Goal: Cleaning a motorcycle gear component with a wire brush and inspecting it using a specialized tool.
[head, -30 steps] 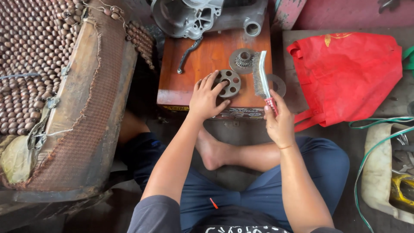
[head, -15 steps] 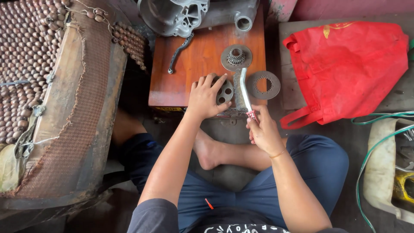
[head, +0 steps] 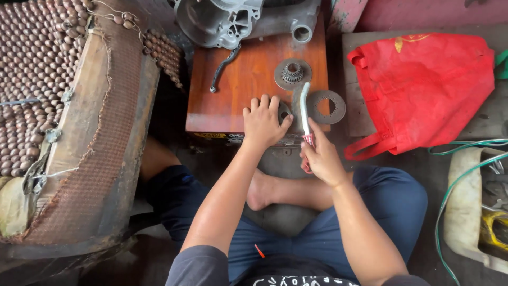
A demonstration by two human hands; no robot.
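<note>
My left hand (head: 263,122) lies palm down over a round metal gear part (head: 285,111) at the near edge of a small wooden table (head: 238,85); only a sliver of the part shows. My right hand (head: 321,157) grips a brush with a red handle and pale head (head: 305,108), its tip pointing away over the table. A toothed gear (head: 292,73) sits beyond the brush. A flat ring plate (head: 326,106) lies just right of it.
A grey engine casing (head: 238,21) and a bent lever (head: 222,66) sit at the table's far side. A red bag (head: 423,85) lies right, a beaded seat cover (head: 47,79) left. Green wire (head: 455,185) and a pale tub (head: 471,212) are at the right edge.
My right hand has drawn back toward me with the brush, which now points straight away. My left hand stays on the round part.
</note>
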